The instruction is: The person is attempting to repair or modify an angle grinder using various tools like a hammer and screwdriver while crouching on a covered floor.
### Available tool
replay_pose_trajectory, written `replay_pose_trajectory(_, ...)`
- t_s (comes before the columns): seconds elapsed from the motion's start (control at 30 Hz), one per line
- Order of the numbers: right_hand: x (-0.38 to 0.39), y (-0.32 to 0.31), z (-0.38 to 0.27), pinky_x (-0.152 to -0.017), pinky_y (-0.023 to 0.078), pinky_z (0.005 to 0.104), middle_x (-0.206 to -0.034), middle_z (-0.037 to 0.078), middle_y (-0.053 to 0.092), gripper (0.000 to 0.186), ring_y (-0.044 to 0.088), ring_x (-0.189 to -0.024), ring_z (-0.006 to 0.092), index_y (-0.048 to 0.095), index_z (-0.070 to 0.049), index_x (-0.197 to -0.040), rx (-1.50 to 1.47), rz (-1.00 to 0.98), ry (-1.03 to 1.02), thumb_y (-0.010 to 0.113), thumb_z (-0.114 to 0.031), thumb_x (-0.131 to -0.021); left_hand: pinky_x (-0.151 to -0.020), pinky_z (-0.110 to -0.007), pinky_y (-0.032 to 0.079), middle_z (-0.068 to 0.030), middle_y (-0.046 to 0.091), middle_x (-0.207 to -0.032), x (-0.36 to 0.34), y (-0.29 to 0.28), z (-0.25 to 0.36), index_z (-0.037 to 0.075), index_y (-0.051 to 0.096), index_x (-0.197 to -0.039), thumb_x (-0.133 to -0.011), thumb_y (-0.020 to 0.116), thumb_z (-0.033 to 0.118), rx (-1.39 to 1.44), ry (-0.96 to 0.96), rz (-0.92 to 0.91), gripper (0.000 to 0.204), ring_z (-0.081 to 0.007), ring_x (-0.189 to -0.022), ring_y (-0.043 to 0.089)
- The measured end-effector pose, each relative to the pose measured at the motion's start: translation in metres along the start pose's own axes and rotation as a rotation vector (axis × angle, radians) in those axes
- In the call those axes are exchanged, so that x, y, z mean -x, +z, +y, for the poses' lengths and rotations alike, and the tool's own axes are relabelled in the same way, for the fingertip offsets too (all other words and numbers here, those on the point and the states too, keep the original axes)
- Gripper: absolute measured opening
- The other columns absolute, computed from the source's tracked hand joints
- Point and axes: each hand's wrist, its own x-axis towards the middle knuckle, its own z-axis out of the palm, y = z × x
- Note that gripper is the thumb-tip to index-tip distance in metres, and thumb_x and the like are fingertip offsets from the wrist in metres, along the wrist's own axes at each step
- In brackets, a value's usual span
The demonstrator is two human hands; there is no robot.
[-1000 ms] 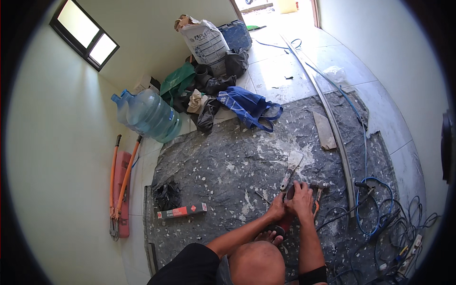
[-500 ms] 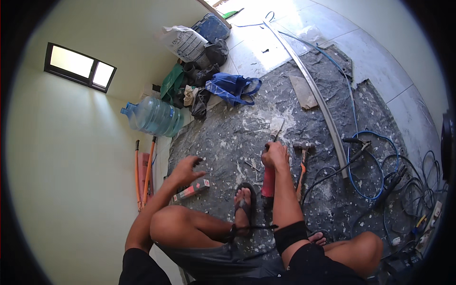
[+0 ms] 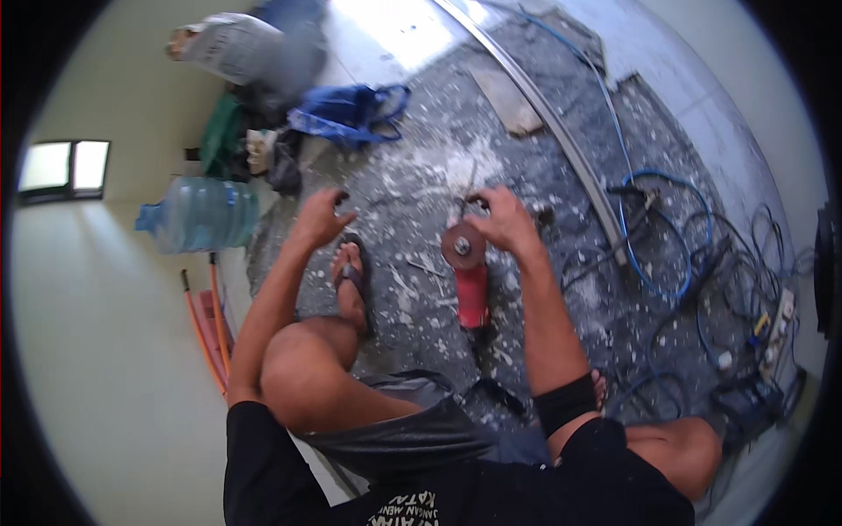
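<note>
A red angle grinder lies on the grimy dark floor sheet before me, its round disc facing up. My right hand is just beyond and to the right of the disc, its thumb and fingers curved apart with nothing visible between them. A thin pale scraper-like tool lies by its fingertips, blurred; I cannot tell whether they touch it. Over by my sandalled foot, my left hand hovers with its fingers apart, holding nothing.
A long metal strip crosses the sheet at right, beside a flat tan piece. Blue hose and black cables tangle further right. At left are a water jug, orange-handled tool, blue bag and white sack.
My right hand has let go of the grinder, which now lies disc up. The view has shifted, and the small box and most of the hammer no longer show.
</note>
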Motion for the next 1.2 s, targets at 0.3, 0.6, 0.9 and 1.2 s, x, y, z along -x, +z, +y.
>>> replay_pose_trajectory(0.3,0.119,-0.021,-0.054,-0.072,0.055,0.0442,-0.078,0.022,0.068,0.024,0.069,-0.080,0.0353,0.067,0.002,-0.078,0.553,-1.143,-0.086,0.070,-0.022,-0.073,-0.078,-0.038,0.052,-0.0157,0.065,-0.102,-0.069,0.056,-0.025,0.001,0.066,-0.109,-0.080,0.075,0.018,0.258,0.235,0.094,0.035,-0.0294,-0.087,0.066)
replay_pose_trajectory(0.6,0.274,0.072,-0.005,-0.070,0.054,0.0425,-0.086,0.014,0.061,0.022,0.065,-0.084,0.0302,0.061,-0.003,-0.088,0.556,-0.762,0.047,0.064,-0.022,-0.078,-0.074,-0.033,0.053,-0.0129,0.069,-0.097,-0.081,0.072,-0.015,0.001,0.067,-0.108,-0.082,0.074,0.016,0.549,0.262,0.105,0.031,-0.0216,-0.080,0.066)
replay_pose_trajectory(0.9,0.214,0.055,-0.075,-0.066,0.053,0.0458,-0.082,0.018,0.063,0.017,0.066,-0.079,0.0347,0.059,-0.002,-0.081,0.421,-0.517,0.301,0.067,-0.016,-0.075,-0.076,-0.032,0.052,-0.0109,0.069,-0.095,-0.089,0.049,0.011,0.001,0.068,-0.106,-0.080,0.077,0.014,0.785,0.436,-0.158,0.030,-0.0187,-0.082,0.065)
replay_pose_trajectory(1.2,0.002,-0.006,-0.141,-0.053,0.043,0.0242,-0.072,0.001,0.061,0.014,0.053,-0.061,0.0060,0.063,0.001,-0.086,-0.166,0.373,0.609,0.070,-0.009,-0.079,-0.067,-0.027,0.050,-0.0026,0.066,-0.080,-0.122,-0.001,0.044,0.002,0.068,-0.096,-0.077,0.082,0.021,1.091,0.640,-0.747,0.030,-0.0086,-0.072,0.058)
